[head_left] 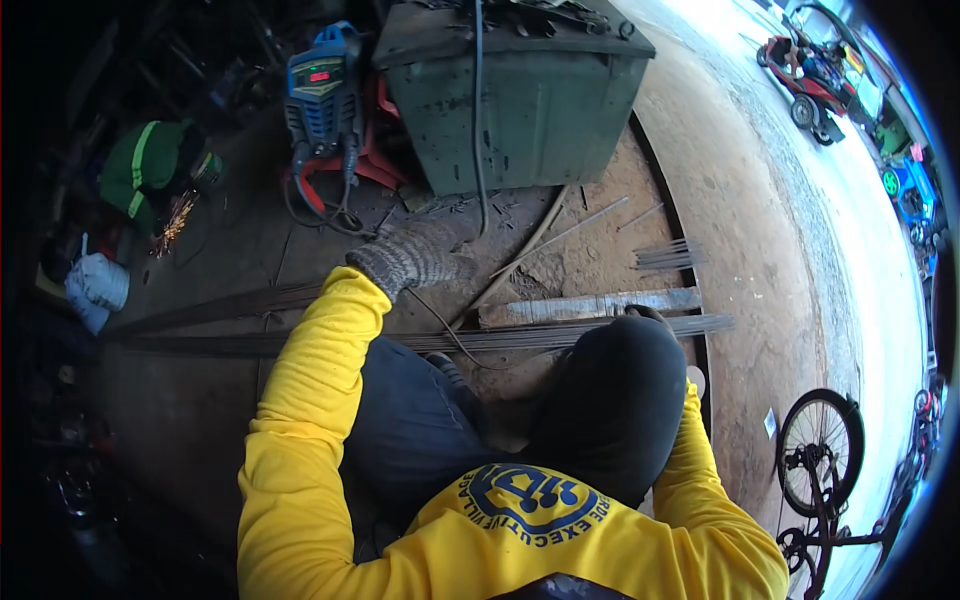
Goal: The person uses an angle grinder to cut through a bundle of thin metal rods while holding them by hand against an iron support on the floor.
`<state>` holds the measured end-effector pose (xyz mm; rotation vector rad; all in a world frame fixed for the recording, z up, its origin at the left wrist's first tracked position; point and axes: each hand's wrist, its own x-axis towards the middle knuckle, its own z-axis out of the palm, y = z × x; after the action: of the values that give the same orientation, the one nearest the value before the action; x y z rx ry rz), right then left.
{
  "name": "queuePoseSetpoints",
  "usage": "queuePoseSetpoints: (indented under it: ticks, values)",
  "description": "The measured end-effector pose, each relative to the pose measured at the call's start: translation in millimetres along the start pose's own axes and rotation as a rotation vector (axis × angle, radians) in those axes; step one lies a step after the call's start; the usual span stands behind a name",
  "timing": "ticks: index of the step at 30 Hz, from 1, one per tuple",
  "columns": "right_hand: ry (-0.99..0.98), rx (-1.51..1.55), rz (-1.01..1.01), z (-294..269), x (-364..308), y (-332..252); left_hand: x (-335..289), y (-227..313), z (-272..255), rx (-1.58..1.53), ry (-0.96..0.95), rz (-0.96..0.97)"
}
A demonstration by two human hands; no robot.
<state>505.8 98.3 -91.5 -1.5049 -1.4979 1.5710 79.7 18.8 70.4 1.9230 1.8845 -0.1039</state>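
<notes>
My left hand (415,258), in a grey knitted glove, reaches out over the floor with its fingers stretched to the right. Nothing shows in its grasp. Below it, bundles of long thin metal rods (500,341) run across from left to right. A flat metal bar (590,306) lies along the rods, with a worn, pale surface. My right forearm in its yellow sleeve (690,450) passes beside my bent right knee. That knee hides my right hand, so its fingers cannot be made out. A thin dark cable (445,325) curves below the left glove.
A blue welding machine (322,85) stands beside a large green metal box (510,110). A short rod bundle (668,255) lies at the right. Far left, a person in green (145,170) works amid sparks (176,222). A bicycle (820,460) is at the right.
</notes>
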Motion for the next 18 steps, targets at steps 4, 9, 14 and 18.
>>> queuePoseSetpoints:
  ticks: [4, 9, 14, 18]
  values:
    - [-0.084, 0.306, -0.003, -1.0, 11.9, 15.9, 6.9, -49.6, 44.8, -0.049, 0.247, 0.219]
    - [-0.134, 0.209, -0.061, -12.1, 16.8, 10.8, -8.8, -33.8, 21.1, -0.067, 0.075, -0.052]
    - [-0.208, 0.108, -0.178, -18.4, 34.6, -15.2, 0.4, -43.4, 28.1, 0.022, 0.044, 0.014]
    - [-0.239, 0.063, -0.219, -14.7, 25.0, -77.4, -3.4, -43.6, 32.0, 0.050, 0.045, 0.005]
